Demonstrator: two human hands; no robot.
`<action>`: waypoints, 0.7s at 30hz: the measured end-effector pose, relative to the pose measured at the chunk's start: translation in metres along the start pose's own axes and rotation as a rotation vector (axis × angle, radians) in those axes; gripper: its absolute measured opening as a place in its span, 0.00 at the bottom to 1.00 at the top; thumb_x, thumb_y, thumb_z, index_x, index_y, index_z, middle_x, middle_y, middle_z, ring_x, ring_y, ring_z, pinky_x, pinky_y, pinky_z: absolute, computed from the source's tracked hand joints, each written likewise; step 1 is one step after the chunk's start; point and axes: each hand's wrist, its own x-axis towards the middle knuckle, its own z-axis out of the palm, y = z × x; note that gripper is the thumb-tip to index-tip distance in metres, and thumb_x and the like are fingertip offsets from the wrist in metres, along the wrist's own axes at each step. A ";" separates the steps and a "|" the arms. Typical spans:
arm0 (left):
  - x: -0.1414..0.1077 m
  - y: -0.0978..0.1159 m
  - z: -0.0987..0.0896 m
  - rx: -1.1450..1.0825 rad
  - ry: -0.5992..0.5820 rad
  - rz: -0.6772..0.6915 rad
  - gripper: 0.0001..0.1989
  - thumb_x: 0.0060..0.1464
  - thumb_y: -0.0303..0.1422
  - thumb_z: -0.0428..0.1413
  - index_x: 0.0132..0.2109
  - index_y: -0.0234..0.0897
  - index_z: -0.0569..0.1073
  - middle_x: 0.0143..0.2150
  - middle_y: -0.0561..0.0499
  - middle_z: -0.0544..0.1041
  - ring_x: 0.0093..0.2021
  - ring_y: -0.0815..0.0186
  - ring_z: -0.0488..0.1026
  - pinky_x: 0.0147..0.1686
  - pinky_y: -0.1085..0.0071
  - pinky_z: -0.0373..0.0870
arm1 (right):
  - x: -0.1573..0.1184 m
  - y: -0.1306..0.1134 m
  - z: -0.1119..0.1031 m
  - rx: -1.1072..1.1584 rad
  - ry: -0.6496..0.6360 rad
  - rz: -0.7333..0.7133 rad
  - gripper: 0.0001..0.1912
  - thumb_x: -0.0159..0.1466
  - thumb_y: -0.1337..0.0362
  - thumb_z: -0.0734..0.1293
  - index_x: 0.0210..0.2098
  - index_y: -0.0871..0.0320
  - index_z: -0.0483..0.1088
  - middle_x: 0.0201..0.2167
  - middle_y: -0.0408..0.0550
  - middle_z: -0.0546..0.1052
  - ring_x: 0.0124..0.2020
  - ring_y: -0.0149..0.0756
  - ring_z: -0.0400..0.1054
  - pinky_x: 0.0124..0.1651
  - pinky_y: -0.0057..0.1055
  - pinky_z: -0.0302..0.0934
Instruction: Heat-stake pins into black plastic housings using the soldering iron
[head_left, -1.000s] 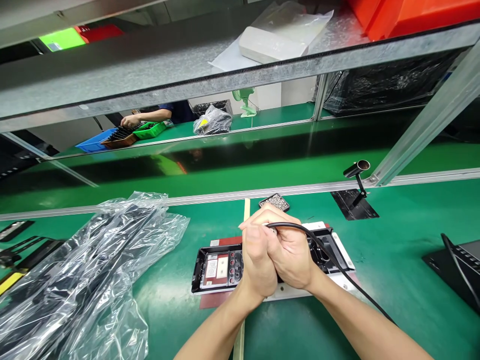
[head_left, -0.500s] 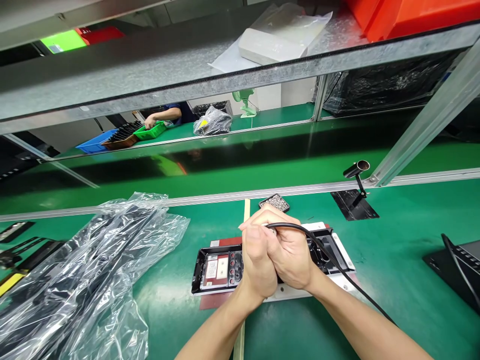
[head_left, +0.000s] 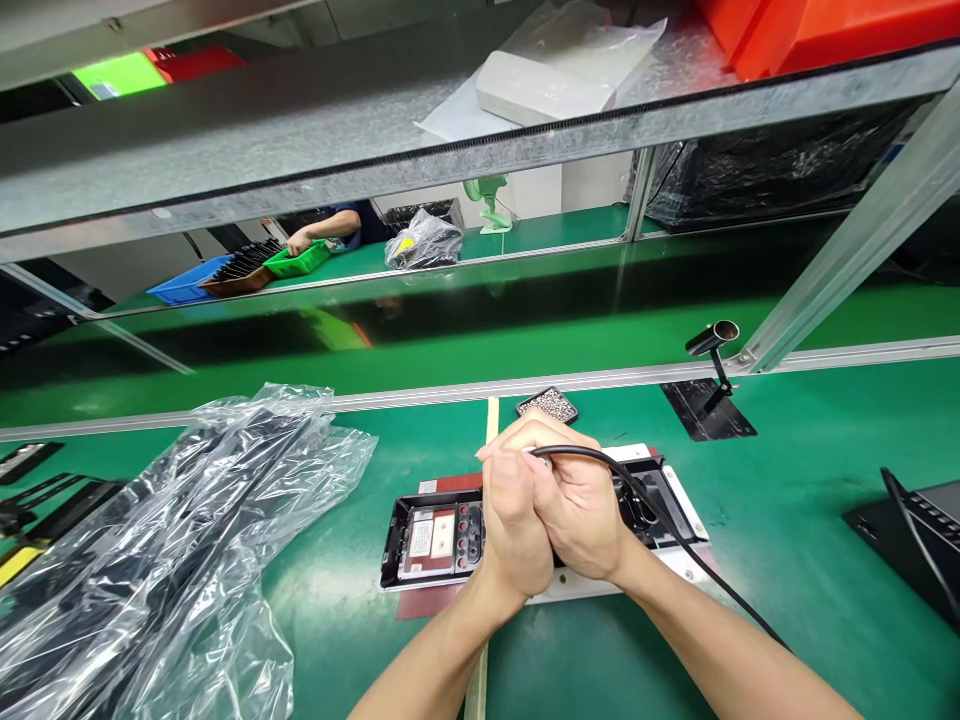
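My left hand [head_left: 514, 520] and my right hand [head_left: 581, 500] are pressed together, fingers curled, above a black housing [head_left: 390, 545]. A black cable [head_left: 660, 515] comes out at the top of my right hand, which is closed on it, and runs down to the right past the forearm. Whatever the closed left hand grips is hidden by its fingers. Beneath the hands, the housing lies over a white plate [head_left: 577, 585] and a dark red sheet [head_left: 420, 603]; its middle is covered by my hands. On its left part sit a pale label and round holes.
Behind my hands is a small black tray of screws [head_left: 551, 403]. Clear plastic bags with dark parts [head_left: 217, 520] cover the left side. A black tube holder [head_left: 716, 350] stands back right, a black panel [head_left: 911, 545] far right. Across the bench, a co-worker's hand [head_left: 301, 241] touches a green bin.
My hands keep the same closed grip, with hardly any movement. The view has shifted very slightly.
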 end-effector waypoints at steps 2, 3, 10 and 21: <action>0.000 -0.001 -0.001 0.003 -0.008 -0.006 0.27 0.70 0.48 0.43 0.29 0.39 0.73 0.31 0.49 0.74 0.32 0.60 0.69 0.34 0.64 0.67 | 0.000 0.000 0.000 0.000 0.001 0.001 0.16 0.74 0.56 0.61 0.33 0.52 0.75 0.32 0.48 0.76 0.34 0.39 0.69 0.41 0.41 0.65; -0.001 -0.002 -0.001 0.004 -0.002 -0.004 0.27 0.70 0.48 0.43 0.30 0.39 0.74 0.31 0.49 0.75 0.33 0.59 0.70 0.34 0.64 0.67 | -0.001 0.000 0.000 -0.002 0.002 0.000 0.16 0.74 0.55 0.61 0.33 0.52 0.75 0.32 0.48 0.76 0.34 0.39 0.69 0.41 0.41 0.65; -0.002 -0.005 -0.003 0.022 0.071 0.039 0.25 0.70 0.45 0.45 0.28 0.40 0.72 0.27 0.52 0.71 0.30 0.62 0.66 0.33 0.65 0.64 | -0.001 0.000 0.000 -0.007 0.007 -0.010 0.16 0.74 0.57 0.61 0.34 0.52 0.75 0.33 0.47 0.77 0.34 0.38 0.69 0.41 0.40 0.65; 0.001 0.001 -0.001 -0.080 0.022 0.043 0.20 0.69 0.42 0.47 0.29 0.41 0.67 0.28 0.54 0.67 0.29 0.63 0.62 0.33 0.68 0.66 | -0.001 0.002 0.000 -0.012 -0.002 -0.001 0.11 0.72 0.63 0.64 0.36 0.51 0.76 0.34 0.46 0.78 0.35 0.38 0.69 0.42 0.39 0.64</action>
